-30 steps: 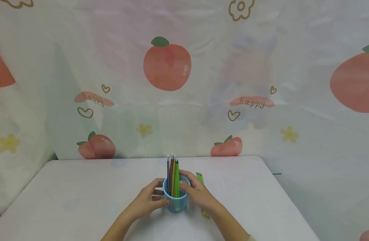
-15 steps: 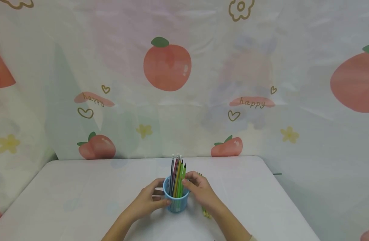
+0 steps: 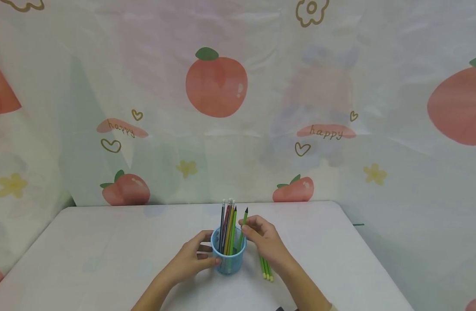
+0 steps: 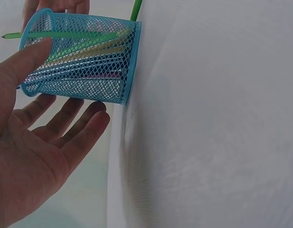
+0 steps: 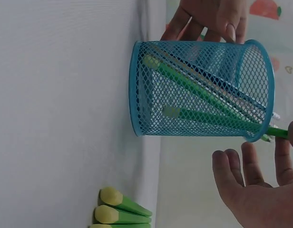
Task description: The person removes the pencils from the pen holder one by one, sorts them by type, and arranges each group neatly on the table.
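A blue mesh cup (image 3: 228, 263) stands upright on the table, with several pencils (image 3: 228, 233) leaning inside. My left hand (image 3: 189, 261) holds the cup's left side, thumb in front and fingers round the back; the left wrist view shows the thumb on the mesh (image 4: 84, 61) near the rim. At the right rim my right hand (image 3: 270, 244) pinches a green pencil (image 3: 244, 218) between thumb and forefinger. That pencil's lower end is inside the cup, seen through the mesh in the right wrist view (image 5: 199, 115). The right hand's other fingers are loosely bent.
Three green pencils (image 3: 266, 270) lie on the white table (image 3: 105, 259) to the right of the cup, partly behind my right hand. A printed cloth (image 3: 238, 164) with fruit pictures hangs behind the table. A small dark object (image 3: 279, 309) shows at the bottom edge.
My right hand has moved right from inside the cup's rim, drawing one green pencil away from the bunch toward the right rim. The other pencils lean further right than at first. The left hand stays in place.
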